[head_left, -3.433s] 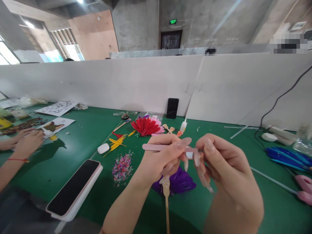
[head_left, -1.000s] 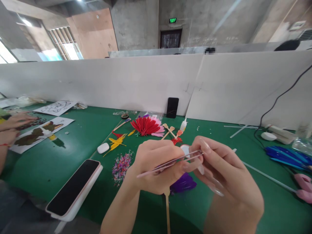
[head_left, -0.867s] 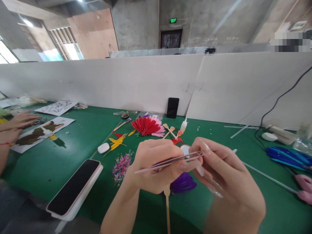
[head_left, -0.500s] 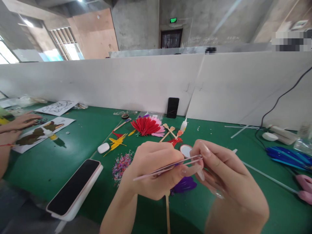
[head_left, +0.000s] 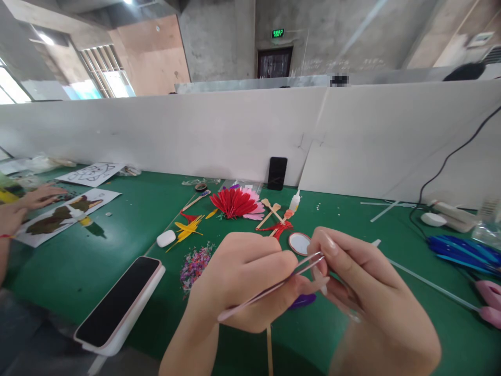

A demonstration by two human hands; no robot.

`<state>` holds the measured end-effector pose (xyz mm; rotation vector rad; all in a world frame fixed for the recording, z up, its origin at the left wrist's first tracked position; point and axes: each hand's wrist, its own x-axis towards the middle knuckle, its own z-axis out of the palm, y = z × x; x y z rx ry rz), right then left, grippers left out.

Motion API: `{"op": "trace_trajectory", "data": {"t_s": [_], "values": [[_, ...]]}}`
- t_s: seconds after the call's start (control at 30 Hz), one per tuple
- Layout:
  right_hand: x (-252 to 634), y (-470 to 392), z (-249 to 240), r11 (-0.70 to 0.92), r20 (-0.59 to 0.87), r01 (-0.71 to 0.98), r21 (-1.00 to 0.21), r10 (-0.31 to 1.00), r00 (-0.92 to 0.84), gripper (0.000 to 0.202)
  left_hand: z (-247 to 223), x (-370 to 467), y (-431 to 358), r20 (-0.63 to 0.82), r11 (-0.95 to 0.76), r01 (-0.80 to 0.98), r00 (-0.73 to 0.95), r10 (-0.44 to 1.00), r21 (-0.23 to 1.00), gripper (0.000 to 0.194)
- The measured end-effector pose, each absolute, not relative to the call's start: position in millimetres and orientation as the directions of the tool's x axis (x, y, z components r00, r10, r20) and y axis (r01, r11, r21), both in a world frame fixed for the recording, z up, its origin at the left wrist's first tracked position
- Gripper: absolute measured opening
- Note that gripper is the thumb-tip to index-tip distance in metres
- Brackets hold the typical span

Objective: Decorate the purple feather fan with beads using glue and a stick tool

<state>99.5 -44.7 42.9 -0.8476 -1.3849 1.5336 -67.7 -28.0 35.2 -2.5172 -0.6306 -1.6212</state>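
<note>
– Over the green table (head_left: 133, 230), why so close together?
– Your left hand (head_left: 250, 277) grips the tweezers (head_left: 250, 302), tips at your right hand's (head_left: 364, 282) pinched fingertips (head_left: 331, 247); probably steadier. Can't tell whether that pinch holds anything.

The work surface is a green, smooth-topped table (head_left: 129, 230). Left section: a white sheet with a brown pattern (head_left: 47, 222) and, beyond it, a white sheet with a black line drawing (head_left: 90, 174). Left foreground: a black-screened smartphone in a pale case (head_left: 121, 300), lying flat. Centre: a small white rounded case (head_left: 166, 238), a bundle of slender yellow pieces (head_left: 188, 227) just beside it, and a scattered heap of multicoloured flakes (head_left: 194, 265). Rear centre: a red fan-shaped bundle (head_left: 234, 202) and a white nozzle-tipped bottle (head_left: 295, 201). A round white disc with a reddish rim (head_left: 299, 243) lies nearer the front. Right section: a bundle of long blue pieces (head_left: 464, 254).
</note>
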Motion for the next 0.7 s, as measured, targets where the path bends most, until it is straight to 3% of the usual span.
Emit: {"op": "trace_trajectory", "data": {"t_s": [0.37, 0.7], "values": [[98.5, -48.5, 42.9, 0.009, 0.048, -0.130, -0.992, 0.952, -0.303, 0.038, 37.4, -64.8, -32.4, 0.887, -0.881, 0.464, 0.365, 0.284, 0.091, 0.015], [97.4, -45.7, 43.0, 0.005, 0.091, -0.214, -0.977, 0.914, -0.395, 0.038, 37.8, -65.1, -31.8, 0.904, -0.915, 0.391, 0.347, 0.251, 0.104, 0.013]]}}
